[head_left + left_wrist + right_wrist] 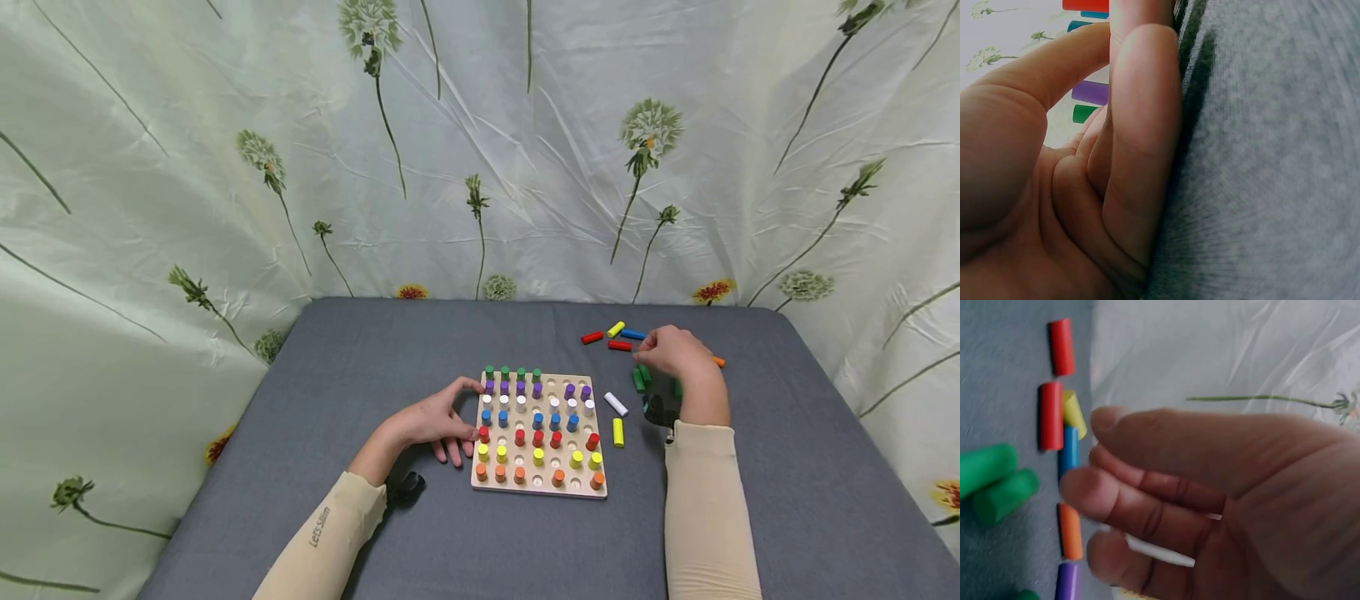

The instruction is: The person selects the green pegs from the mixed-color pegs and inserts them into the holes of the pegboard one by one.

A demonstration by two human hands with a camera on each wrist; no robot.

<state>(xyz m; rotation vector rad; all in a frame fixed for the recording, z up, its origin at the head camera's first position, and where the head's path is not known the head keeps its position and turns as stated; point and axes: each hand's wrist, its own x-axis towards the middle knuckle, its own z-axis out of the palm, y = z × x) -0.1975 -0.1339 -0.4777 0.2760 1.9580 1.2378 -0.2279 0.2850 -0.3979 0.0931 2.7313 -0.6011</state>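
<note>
A square wooden pegboard (551,493) carries rows of coloured pegs in green, purple, white, blue, red, yellow and orange, with some holes bare. Against its left edge rests my left hand (435,418); thumb and index finger touch the edge, spread apart, while the other fingers bend down onto the cloth. My right hand (678,354) hovers over loose pegs right of the board. In the right wrist view its thumb and fingers curve loosely, with nothing between them. Two green pegs (1005,497) lie close to the fingertips, beside a red peg (1051,416).
Around the right hand lie a yellow peg (616,329), a blue peg (632,334) and an orange peg (718,362). Nearer the board are a white peg (617,404) and another yellow peg (618,432). A flowered curtain (525,208) hangs behind the grey table (375,350).
</note>
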